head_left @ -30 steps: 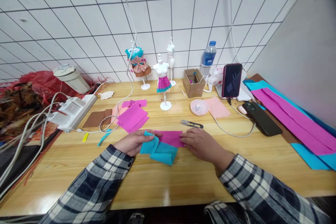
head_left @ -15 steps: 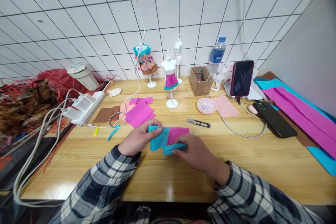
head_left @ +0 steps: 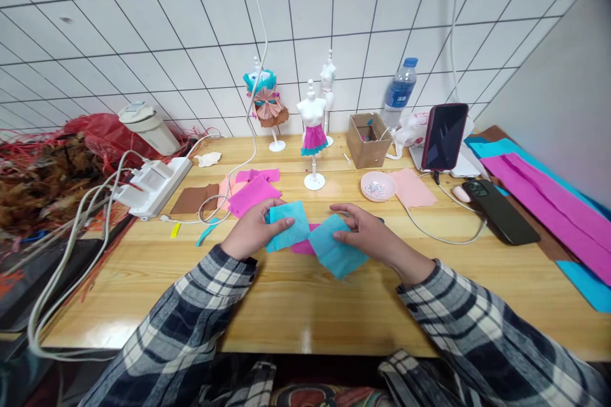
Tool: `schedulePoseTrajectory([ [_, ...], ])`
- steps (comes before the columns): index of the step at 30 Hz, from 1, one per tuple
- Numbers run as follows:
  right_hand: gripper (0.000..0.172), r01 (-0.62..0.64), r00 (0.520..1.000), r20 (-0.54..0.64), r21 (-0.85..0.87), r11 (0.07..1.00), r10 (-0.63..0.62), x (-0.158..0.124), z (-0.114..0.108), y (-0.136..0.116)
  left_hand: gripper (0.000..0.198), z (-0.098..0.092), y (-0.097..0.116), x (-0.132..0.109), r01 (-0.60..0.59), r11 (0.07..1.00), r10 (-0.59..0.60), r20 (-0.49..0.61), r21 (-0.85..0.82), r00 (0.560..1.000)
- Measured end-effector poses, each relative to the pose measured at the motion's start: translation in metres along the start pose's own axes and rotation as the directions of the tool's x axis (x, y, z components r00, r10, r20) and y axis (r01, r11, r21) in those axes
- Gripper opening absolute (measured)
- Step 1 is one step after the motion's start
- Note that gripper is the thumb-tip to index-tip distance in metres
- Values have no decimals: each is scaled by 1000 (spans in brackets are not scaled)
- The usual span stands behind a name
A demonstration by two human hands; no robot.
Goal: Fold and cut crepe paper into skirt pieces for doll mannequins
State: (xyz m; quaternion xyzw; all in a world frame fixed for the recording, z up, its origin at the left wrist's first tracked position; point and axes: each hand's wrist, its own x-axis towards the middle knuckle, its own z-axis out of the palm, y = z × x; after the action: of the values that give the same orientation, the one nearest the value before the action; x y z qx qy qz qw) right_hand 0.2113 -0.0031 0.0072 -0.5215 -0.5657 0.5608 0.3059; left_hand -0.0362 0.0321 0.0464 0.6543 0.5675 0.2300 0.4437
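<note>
On the wooden workbench (head_left: 305, 305): three small white dress-form mannequins, one in a teal-and-brown dress (head_left: 265, 105), one in a pink skirt (head_left: 312, 135), one bare (head_left: 327, 79). Two turquoise paper squares, a left one (head_left: 290, 232) and a right one (head_left: 338, 255). Two smartphones, one propped upright (head_left: 443, 137), one lying flat (head_left: 496, 211). One clear plastic water bottle (head_left: 400, 92), one brown cardboard box (head_left: 370, 151), one round pink dish (head_left: 367, 194), one white power strip (head_left: 155, 186).
</note>
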Motion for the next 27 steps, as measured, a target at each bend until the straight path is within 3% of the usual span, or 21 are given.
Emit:
schedulePoseTrajectory([
  [2, 44, -30, 1000, -1, 47, 998, 31, 2, -2, 2, 57, -2, -6, 1, -2, 1000, 3, 20, -31, 1000],
  [4, 26, -21, 1000, 8, 40, 999, 21, 3, -4, 1, 58, -4, -11, 0, 4, 997, 5, 118, -75, 993],
  [7, 13, 54, 998, 28, -112, 992, -51, 5, -5, -2, 57, -6, -17, -1, 25, 996, -2, 243, -91, 970],
  [12, 17, 190, 977, 15, -518, 834, -213, 7, -2, -6, 51, -7, -22, -3, -8, 1000, 14, 252, -25, 968],
  [17, 18, 264, 960, 69, -540, 799, -270, 10, 1, -2, 48, -14, -25, -7, -28, 997, 8, 244, 75, 970],
  [23, 18, 287, 957, 121, -552, 783, -265, 7, 7, 2, 45, -12, -40, -13, -18, 999, 8, 260, 38, 966],
  [27, 28, 219, 963, 43, -697, 683, -265, 13, 12, 2, 42, -7, -45, -8, -26, 991, 7, 145, 129, 989],
])
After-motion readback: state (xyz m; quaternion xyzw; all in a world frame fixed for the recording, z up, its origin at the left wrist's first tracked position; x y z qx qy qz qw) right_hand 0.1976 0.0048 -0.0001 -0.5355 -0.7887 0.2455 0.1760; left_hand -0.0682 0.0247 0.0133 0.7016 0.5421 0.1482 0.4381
